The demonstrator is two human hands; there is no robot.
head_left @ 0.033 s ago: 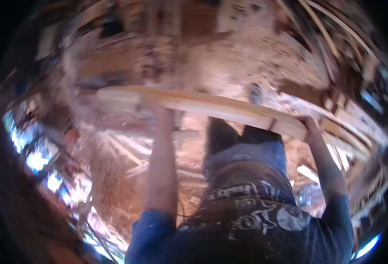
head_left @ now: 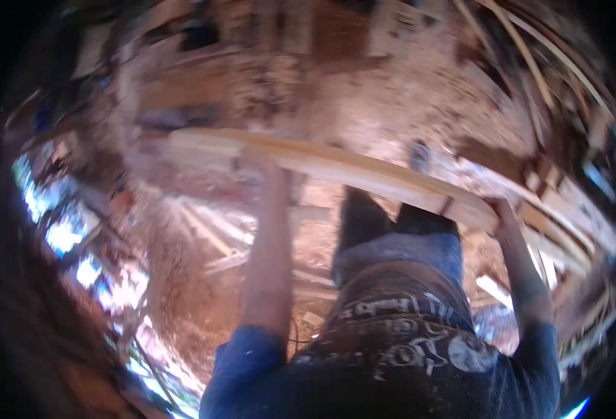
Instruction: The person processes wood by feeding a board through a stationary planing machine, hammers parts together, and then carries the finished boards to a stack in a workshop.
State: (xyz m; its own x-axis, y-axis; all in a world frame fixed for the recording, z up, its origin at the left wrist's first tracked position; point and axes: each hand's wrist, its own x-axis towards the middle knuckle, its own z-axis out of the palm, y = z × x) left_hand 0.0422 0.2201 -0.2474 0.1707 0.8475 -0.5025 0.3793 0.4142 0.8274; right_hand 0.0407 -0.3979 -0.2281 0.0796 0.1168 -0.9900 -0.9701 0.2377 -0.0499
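Plank (head_left: 364, 174), long and pale, is held crosswise in front of the body, above a floor (head_left: 203, 307) strewn with sawdust. Nearest the camera, a dark shirt (head_left: 405, 356) with pale printed markings and a white round patch is seen, with blue sleeves (head_left: 245, 363) at both shoulders. Below the shirt, blue trousers (head_left: 398, 251) and two dark shoes (head_left: 384, 213) are seen under the plank.

Both bare forearms are stretched forward. The left hand (head_left: 269, 162) is set on the plank left of its middle; its fingers are wrapped over the near edge, though blur hides how tightly they are clamped. The right hand (head_left: 500, 209) is closed on the plank near its right end, fingers curled round the edge. A dark band (head_left: 447, 206) crosses the plank just left of that hand. The plank slopes down from left to right in the picture, its left end (head_left: 182, 140) blurred.

On the floor, loose pale offcuts (head_left: 217, 237) lie left of the feet. At the right, more long boards (head_left: 566, 230) are stacked side by side, near the plank's right end. At the far left edge, bright blue-white patches (head_left: 56, 230) are seen, too blurred to be told. Farther off, beyond the plank, brown stacked timber (head_left: 203, 87) and thin curved strips (head_left: 531, 56) are seen, all much blurred. No package or sign can be made out.
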